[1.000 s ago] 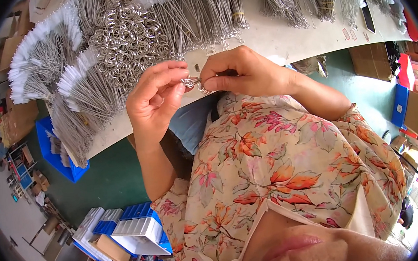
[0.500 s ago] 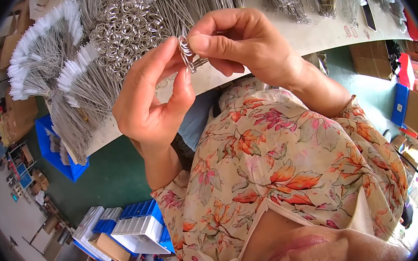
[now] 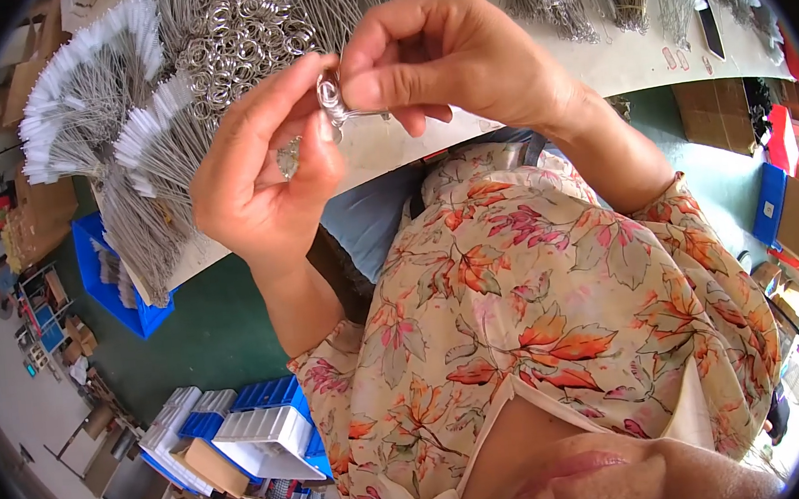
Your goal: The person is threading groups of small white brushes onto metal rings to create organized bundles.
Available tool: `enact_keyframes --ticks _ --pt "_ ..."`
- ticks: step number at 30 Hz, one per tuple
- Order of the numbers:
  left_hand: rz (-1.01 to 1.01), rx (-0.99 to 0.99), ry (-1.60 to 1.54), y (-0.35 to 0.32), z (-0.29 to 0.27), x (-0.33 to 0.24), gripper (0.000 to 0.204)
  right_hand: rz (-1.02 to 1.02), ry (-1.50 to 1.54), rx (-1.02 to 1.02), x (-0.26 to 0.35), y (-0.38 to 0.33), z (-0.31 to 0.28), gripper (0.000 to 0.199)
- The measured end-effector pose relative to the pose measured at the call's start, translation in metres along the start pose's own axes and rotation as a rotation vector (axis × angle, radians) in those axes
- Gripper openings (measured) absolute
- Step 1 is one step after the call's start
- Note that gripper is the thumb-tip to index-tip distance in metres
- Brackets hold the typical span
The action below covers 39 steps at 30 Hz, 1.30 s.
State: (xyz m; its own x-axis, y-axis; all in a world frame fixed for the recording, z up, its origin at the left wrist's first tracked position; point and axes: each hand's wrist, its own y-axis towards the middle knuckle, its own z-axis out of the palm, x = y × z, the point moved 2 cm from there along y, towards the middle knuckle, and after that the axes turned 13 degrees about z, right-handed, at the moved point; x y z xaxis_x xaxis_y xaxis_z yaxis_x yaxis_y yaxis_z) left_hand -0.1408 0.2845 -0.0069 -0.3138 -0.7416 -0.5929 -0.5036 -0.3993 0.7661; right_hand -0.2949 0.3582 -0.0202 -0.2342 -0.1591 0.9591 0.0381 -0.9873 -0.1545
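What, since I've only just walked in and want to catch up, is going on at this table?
A person holds a cluster of shiny silver metal rings between the fingertips of the left hand and the right hand, above the near edge of a pale table. A heap of shiny silver metal rings lies beyond the left hand, beside bundles of thin grey metal wires with white bristly tips. Whether the held rings link is unclear.

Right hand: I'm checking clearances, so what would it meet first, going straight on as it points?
The right hand would likely meet the held metal rings first, then the left hand, though depth is unclear.
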Motion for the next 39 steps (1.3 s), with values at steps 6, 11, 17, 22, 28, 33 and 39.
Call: enact_keyframes --ticks 6,11,17,22,28,33,39 --pt "-0.108 0.034 -0.046 0.013 0.002 -0.001 0.027 -0.011 -0.094 0.032 0.0 -0.003 -0.009 0.017" --pt "-0.202 0.251 0.007 0.019 -0.008 0.01 0.015 0.039 0.048 0.089 -0.001 -0.004 -0.011 0.017" --pt "-0.593 -0.077 -0.594 0.011 -0.007 0.017 0.017 -0.015 0.093 0.049 -0.005 0.002 -0.008 0.013" --pt "-0.488 0.345 0.005 0.026 -0.017 0.003 0.016 -0.012 0.006 0.089 -0.004 0.019 -0.013 0.014" --pt "-0.751 0.014 -0.476 0.021 -0.026 0.016 0.016 -0.082 0.031 0.052 -0.01 0.026 -0.005 0.015" --pt "-0.359 0.246 0.168 0.022 -0.024 0.005 0.017 -0.087 0.048 0.067 -0.011 0.03 0.0 0.014" --pt "-0.379 -0.355 -0.461 0.008 -0.03 0.023 0.017 -0.217 0.102 0.054 -0.03 0.051 0.028 0.012"
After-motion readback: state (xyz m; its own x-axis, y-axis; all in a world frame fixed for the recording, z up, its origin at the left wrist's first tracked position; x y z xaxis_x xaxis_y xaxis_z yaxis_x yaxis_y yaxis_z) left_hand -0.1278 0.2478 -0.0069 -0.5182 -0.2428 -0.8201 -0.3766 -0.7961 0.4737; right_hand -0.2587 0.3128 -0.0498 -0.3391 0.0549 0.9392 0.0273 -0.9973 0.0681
